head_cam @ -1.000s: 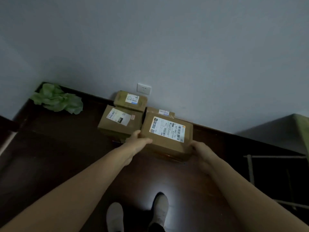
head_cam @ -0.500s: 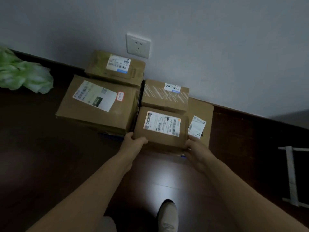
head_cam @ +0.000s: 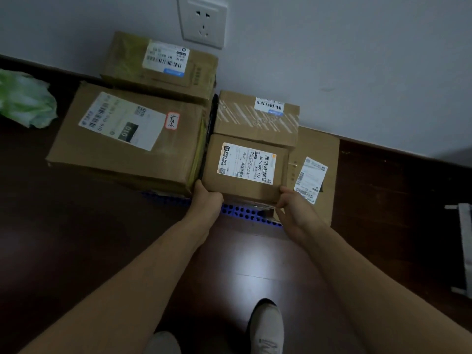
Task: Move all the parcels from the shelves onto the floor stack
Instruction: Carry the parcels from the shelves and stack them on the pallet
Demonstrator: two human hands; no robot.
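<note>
A small cardboard parcel [head_cam: 245, 172] with a white barcode label sits low in the floor stack against the wall. My left hand [head_cam: 205, 203] grips its near left corner and my right hand [head_cam: 293, 208] grips its near right corner. Behind it lies a taped parcel [head_cam: 255, 118]. A large parcel [head_cam: 127, 139] with a red-bordered sticker lies to the left, and another parcel [head_cam: 161, 65] rests behind that one. A flat parcel [head_cam: 319, 162] lies under the right side. No shelves are in view.
A blue perforated mat [head_cam: 242, 213] shows under the stack. A wall socket [head_cam: 203, 20] is above the parcels. A green bag [head_cam: 24, 98] lies at the left. A white metal frame [head_cam: 463, 246] stands at the right edge. My shoes [head_cam: 267, 328] are on the dark floor.
I have bent closer, so the stack fills more of the view. The parcel in my hands has come down against the other parcels.
</note>
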